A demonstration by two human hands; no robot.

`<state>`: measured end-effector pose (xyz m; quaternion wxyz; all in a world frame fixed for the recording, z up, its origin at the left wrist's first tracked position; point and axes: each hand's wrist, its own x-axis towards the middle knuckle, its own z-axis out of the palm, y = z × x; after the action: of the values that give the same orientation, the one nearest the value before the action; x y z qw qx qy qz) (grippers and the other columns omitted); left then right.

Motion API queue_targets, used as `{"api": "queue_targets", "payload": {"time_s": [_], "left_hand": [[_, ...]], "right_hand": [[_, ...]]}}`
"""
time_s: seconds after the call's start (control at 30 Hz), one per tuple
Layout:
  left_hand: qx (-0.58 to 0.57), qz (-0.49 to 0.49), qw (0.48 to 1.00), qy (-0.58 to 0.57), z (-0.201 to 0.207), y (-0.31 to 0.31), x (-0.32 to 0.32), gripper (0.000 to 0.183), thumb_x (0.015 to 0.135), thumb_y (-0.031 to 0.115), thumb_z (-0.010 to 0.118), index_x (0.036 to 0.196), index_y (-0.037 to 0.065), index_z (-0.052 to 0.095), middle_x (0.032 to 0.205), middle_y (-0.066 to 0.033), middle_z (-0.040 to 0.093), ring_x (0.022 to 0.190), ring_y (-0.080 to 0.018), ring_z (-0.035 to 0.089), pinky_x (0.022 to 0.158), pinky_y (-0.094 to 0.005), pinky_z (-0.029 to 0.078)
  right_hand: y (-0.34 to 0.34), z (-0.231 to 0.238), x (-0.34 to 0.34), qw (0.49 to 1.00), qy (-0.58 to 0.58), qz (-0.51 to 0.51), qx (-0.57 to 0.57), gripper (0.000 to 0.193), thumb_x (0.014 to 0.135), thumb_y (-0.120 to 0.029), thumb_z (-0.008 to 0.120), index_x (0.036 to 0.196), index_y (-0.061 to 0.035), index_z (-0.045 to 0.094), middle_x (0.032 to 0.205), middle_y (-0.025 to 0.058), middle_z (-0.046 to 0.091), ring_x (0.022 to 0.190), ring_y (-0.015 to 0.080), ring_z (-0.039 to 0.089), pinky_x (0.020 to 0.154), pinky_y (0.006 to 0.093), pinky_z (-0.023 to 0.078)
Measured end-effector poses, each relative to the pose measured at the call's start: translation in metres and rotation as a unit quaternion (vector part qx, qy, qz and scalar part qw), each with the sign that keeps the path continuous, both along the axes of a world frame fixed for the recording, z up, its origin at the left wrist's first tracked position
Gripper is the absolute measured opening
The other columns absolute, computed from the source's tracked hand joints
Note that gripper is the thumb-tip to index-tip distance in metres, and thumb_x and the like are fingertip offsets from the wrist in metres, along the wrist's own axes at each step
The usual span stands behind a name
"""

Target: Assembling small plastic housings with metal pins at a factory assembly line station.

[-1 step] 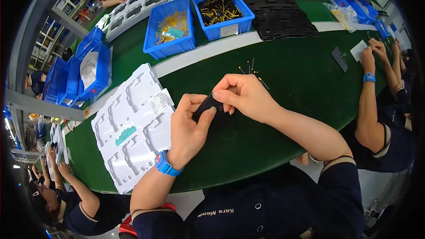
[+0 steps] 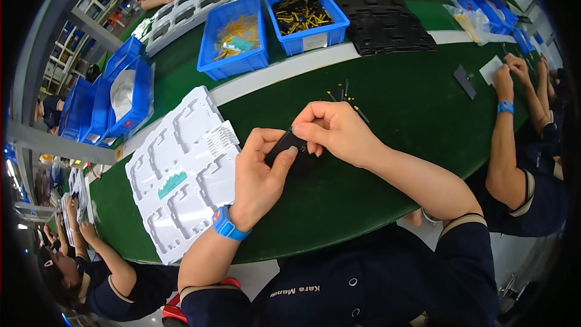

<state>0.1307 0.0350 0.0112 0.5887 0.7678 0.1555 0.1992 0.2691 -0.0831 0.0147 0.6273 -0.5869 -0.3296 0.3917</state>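
Observation:
My left hand [image 2: 257, 175], with a blue band on its wrist, holds a small black part [image 2: 283, 145] from below, just above the green table [image 2: 411, 109]. My right hand [image 2: 336, 130] pinches the same part from the right with thumb and fingertips. Much of the part is hidden by my fingers. A few thin gold-and-black pins [image 2: 344, 93] lie on the table just beyond my right hand. A white moulded tray [image 2: 181, 175] lies to the left of my left hand, carrying a teal piece [image 2: 172, 184] and a white ribbed strip [image 2: 221, 138].
Across the table stand a blue bin [image 2: 236, 66] of yellow parts, a blue bin [image 2: 290, 45] of black-and-gold parts, and a black tray [image 2: 381, 18]. More blue bins [image 2: 121, 97] stack at the left. A co-worker's hands [image 2: 505, 75] work at the right; another person sits lower left.

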Motion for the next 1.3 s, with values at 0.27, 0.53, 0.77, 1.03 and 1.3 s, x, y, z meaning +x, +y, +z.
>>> {"api": "queue_targets", "payload": {"time_s": [0.27, 0.53, 0.77, 1.03, 1.3], "left_hand": [[-0.036, -0.034, 0.997, 0.062, 0.002, -0.001, 0.001, 0.018, 0.087, -0.002, 0.061, 0.103, -0.001, 0.052, 0.088, -0.0082, 0.067, 0.081, -0.0083, 0.06, 0.071, -0.023, 0.047], [-0.017, -0.037, 0.997, 0.063, 0.002, -0.001, 0.001, 0.018, 0.087, -0.002, 0.062, 0.102, -0.001, 0.052, 0.086, -0.0082, 0.066, 0.079, -0.0083, 0.06, 0.071, -0.0238, 0.047], [-0.118, -0.05, 0.992, 0.017, -0.007, 0.005, 0.004, 0.037, 0.089, -0.002, 0.057, 0.124, 0.001, 0.046, 0.094, -0.0082, 0.065, 0.087, -0.0099, 0.058, 0.078, -0.0246, 0.046], [-0.141, -0.026, 0.989, 0.038, -0.008, 0.009, 0.005, 0.043, 0.089, -0.003, 0.056, 0.131, 0.001, 0.049, 0.103, -0.0078, 0.064, 0.093, -0.0094, 0.058, 0.084, -0.024, 0.047], [-0.149, -0.031, 0.988, 0.033, -0.009, 0.008, 0.005, 0.044, 0.089, -0.004, 0.055, 0.132, 0.001, 0.05, 0.11, -0.0094, 0.064, 0.098, -0.0103, 0.059, 0.087, -0.0239, 0.047]], "right_hand": [[-0.004, -0.007, -0.003, 0.997, 0.064, -0.013, -0.033, 0.013, 0.089, -0.013, 0.064, 0.09, 0.0002, 0.063, 0.075, 0.003, 0.062, 0.06, 0.0071, 0.057, 0.053, 0.0208, 0.047], [-0.001, -0.016, -0.006, 0.995, 0.092, -0.04, 0.014, 0.014, 0.09, -0.014, 0.063, 0.083, -0.0037, 0.057, 0.076, 0.0018, 0.056, 0.059, 0.0078, 0.052, 0.053, 0.021, 0.044], [-0.001, -0.013, 0.001, 0.994, 0.095, -0.05, -0.002, 0.017, 0.093, -0.015, 0.061, 0.088, 0.0003, 0.064, 0.075, 0.0017, 0.056, 0.063, 0.0082, 0.056, 0.058, 0.0212, 0.047], [-0.008, -0.008, -0.003, 0.974, -0.224, -0.023, -0.015, 0.018, 0.096, -0.007, 0.049, 0.1, 0.0047, 0.063, 0.086, 0.0087, 0.056, 0.068, 0.0157, 0.059, 0.063, 0.0275, 0.049], [-0.011, -0.016, -0.01, 0.94, -0.338, -0.04, -0.009, 0.019, 0.096, -0.007, 0.049, 0.106, 0.0043, 0.06, 0.087, 0.0087, 0.056, 0.069, 0.0166, 0.059, 0.065, 0.0287, 0.049]]}}
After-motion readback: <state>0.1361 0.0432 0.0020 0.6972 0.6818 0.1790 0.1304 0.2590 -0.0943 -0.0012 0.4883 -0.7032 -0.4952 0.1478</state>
